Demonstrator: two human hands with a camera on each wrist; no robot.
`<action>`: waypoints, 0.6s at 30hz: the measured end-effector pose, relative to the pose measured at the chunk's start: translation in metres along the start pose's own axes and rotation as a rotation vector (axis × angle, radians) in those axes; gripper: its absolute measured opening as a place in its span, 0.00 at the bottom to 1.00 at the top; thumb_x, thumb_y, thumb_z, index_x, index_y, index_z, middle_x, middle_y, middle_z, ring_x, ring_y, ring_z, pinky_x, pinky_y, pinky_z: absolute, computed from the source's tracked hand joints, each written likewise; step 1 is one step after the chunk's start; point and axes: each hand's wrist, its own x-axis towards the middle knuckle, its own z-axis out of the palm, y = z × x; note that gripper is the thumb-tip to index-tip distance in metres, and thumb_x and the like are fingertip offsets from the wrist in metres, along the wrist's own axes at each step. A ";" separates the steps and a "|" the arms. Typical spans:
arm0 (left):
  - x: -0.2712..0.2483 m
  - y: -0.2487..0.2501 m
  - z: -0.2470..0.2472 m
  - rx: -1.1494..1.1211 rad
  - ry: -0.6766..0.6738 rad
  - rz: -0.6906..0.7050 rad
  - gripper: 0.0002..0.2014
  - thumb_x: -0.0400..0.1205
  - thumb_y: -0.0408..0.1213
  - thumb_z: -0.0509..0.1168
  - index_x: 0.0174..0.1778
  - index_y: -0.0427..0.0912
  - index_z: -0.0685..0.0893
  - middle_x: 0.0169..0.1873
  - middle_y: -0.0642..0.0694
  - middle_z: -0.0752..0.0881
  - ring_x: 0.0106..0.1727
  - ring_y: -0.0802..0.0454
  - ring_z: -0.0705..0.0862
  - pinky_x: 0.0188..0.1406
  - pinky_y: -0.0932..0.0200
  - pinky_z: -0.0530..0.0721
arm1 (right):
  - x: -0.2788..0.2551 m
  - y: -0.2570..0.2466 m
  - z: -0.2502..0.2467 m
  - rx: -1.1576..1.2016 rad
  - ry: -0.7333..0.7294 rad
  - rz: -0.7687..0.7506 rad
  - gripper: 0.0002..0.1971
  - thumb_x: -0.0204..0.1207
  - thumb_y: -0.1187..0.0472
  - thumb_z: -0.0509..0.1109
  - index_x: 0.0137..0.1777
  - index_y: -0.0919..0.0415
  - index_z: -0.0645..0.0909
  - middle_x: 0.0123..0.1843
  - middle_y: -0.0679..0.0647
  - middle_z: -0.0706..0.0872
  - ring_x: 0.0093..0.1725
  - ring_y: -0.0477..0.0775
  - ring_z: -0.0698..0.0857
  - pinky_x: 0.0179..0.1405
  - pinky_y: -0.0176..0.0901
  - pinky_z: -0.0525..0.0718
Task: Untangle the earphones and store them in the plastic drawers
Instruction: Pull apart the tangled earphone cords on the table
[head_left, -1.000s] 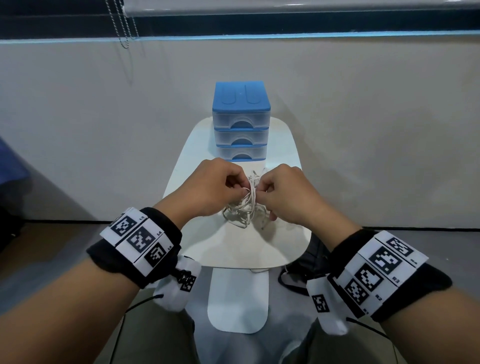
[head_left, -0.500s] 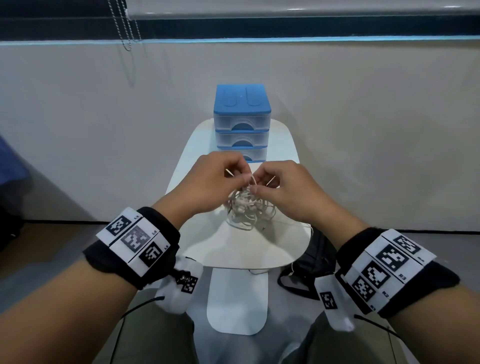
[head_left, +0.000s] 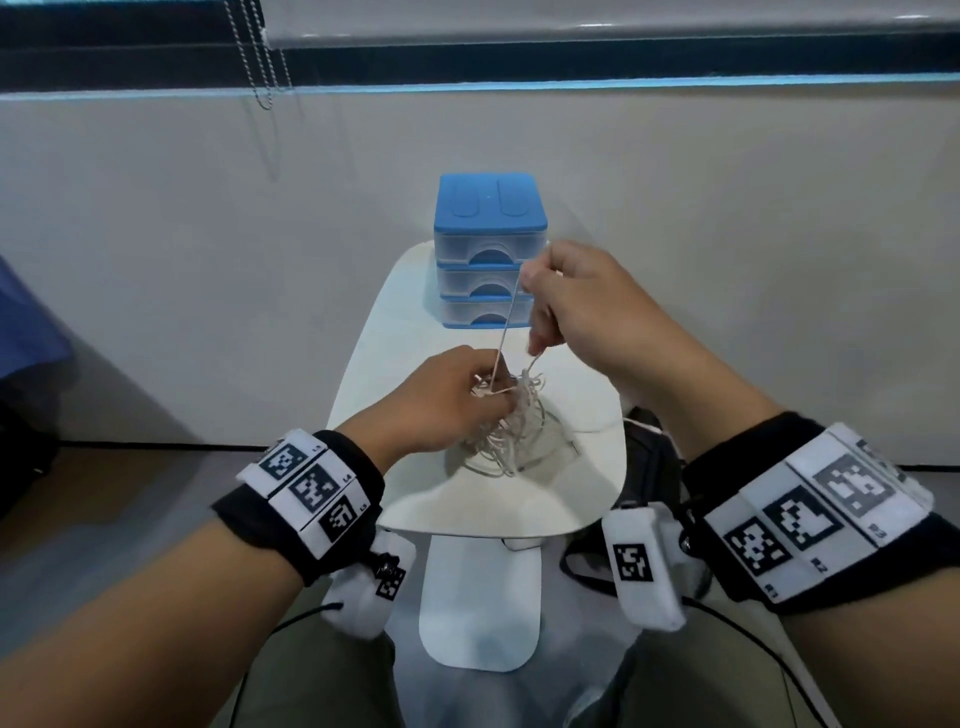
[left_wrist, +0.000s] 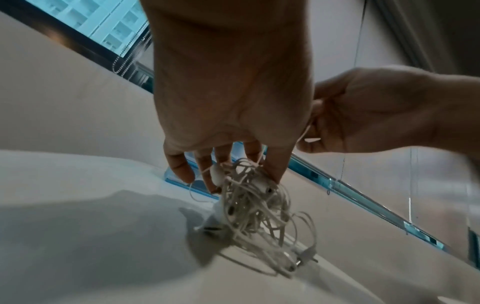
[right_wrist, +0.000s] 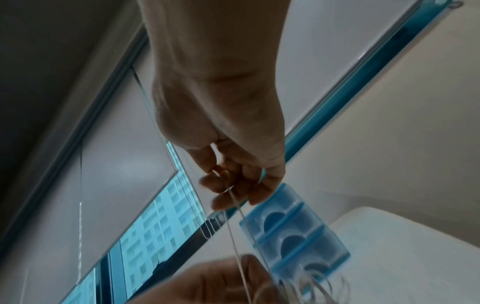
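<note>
A tangled bundle of white earphones (head_left: 511, 431) (left_wrist: 255, 211) hangs just above the small white table (head_left: 582, 499), its lower loops touching the top. My left hand (head_left: 452, 397) (left_wrist: 231, 164) grips the top of the bundle with curled fingers. My right hand (head_left: 563, 299) (right_wrist: 233, 185) is raised above and to the right, pinching one strand (head_left: 506, 327) pulled taut out of the tangle. The blue-topped plastic drawers (head_left: 491, 249) (right_wrist: 293, 236) stand at the table's far end, all three drawers closed.
A white wall and a window ledge run behind the table, with blind cords (head_left: 262, 62) hanging at upper left. A black bag (head_left: 649, 467) lies on the floor by the table's right side. The table's white foot (head_left: 478, 603) sits between my knees.
My right hand has risen up and to the right, drawing one strand taut out of the bundle. My left hand has dropped slightly and still holds the tangle.
</note>
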 end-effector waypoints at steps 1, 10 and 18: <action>0.001 -0.002 -0.002 0.034 0.018 0.013 0.07 0.83 0.42 0.74 0.47 0.42 0.86 0.51 0.48 0.87 0.50 0.54 0.84 0.53 0.61 0.81 | 0.000 -0.006 -0.005 -0.019 0.003 -0.020 0.10 0.87 0.55 0.65 0.43 0.57 0.79 0.24 0.44 0.79 0.29 0.50 0.79 0.40 0.54 0.80; 0.005 -0.002 -0.028 0.202 -0.035 -0.011 0.06 0.83 0.41 0.73 0.44 0.44 0.85 0.44 0.53 0.87 0.34 0.65 0.79 0.34 0.70 0.71 | 0.008 -0.022 -0.043 -0.608 0.171 -0.080 0.09 0.75 0.67 0.68 0.40 0.51 0.85 0.36 0.51 0.82 0.40 0.59 0.83 0.36 0.43 0.75; 0.016 0.009 -0.045 0.159 -0.139 -0.013 0.08 0.83 0.44 0.75 0.40 0.51 0.84 0.38 0.59 0.84 0.30 0.65 0.80 0.34 0.68 0.74 | 0.025 -0.025 -0.053 0.031 0.219 0.171 0.22 0.89 0.45 0.61 0.49 0.64 0.86 0.43 0.66 0.92 0.30 0.58 0.90 0.28 0.38 0.82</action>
